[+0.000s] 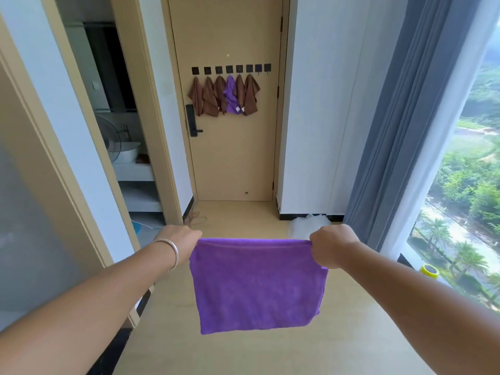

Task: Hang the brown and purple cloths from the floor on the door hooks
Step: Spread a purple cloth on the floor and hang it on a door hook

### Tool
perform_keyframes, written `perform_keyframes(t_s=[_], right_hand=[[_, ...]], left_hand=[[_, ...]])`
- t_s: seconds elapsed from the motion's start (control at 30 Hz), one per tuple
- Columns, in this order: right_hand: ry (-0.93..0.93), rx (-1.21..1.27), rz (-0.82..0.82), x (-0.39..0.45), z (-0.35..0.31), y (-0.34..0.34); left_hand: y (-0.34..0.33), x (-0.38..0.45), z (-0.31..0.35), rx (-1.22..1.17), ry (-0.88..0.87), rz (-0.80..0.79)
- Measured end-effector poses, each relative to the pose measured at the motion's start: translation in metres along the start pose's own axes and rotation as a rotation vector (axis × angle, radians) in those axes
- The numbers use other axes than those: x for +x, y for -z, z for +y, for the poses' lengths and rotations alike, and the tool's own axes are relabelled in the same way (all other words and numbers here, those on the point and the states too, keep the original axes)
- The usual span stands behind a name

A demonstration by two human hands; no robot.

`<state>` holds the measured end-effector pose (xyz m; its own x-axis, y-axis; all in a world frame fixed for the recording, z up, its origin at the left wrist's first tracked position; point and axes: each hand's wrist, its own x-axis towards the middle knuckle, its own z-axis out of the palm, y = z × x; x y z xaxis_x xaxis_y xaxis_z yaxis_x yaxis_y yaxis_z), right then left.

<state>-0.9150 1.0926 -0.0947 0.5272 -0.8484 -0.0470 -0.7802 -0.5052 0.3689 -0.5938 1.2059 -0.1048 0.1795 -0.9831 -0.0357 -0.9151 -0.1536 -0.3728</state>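
Left hand (pixel 180 239), silver bangle (pixel 173 251) on the wrist, is gripping the top left corner of a purple cloth (pixel 257 285). Cloth is hanging flat, stretched between both hands, near the camera, above the floor (pixel 270 353). Right hand (pixel 331 246) is gripping the top right corner. Far ahead, the door (pixel 230 158) is carrying a row of black hooks (pixel 230 69): five brown cloths (pixel 209 97) and one hung purple cloth (pixel 230 96) are hanging there; the two rightmost hooks are sitting bare. Grey curtain (pixel 392 131) is hanging far right.
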Motion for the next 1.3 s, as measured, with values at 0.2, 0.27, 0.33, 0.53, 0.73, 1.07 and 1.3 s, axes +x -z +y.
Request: perform_keyframes(t_s=[0.2, 0.27, 0.33, 0.53, 0.73, 1.07, 1.3], right_hand=[[-0.015, 0.102, 0.108, -0.011, 0.029, 0.062], [-0.005, 0.123, 0.177, -0.014, 0.038, 0.083], [0.002, 0.134, 0.245, -0.016, 0.048, 0.103], [-0.008, 0.149, 0.353, -0.023, 0.084, 0.151], [-0.021, 0.152, 0.453, -0.026, 0.115, 0.176], [-0.02, 0.152, 0.505, 0.0, 0.141, 0.168], [-0.045, 0.13, 0.512, 0.073, 0.142, 0.174]], left_hand=[[0.064, -0.01, -0.033, -0.002, 0.074, 0.102], [0.088, -0.011, -0.043, 0.013, 0.092, 0.101], [0.113, -0.012, -0.052, 0.013, 0.122, 0.127], [0.174, -0.015, -0.066, -0.054, 0.168, 0.277], [0.209, -0.017, -0.059, -0.031, 0.19, 0.331], [0.219, 0.013, -0.052, 0.081, 0.186, 0.387], [0.209, 0.088, -0.08, 0.04, 0.165, 0.428]])
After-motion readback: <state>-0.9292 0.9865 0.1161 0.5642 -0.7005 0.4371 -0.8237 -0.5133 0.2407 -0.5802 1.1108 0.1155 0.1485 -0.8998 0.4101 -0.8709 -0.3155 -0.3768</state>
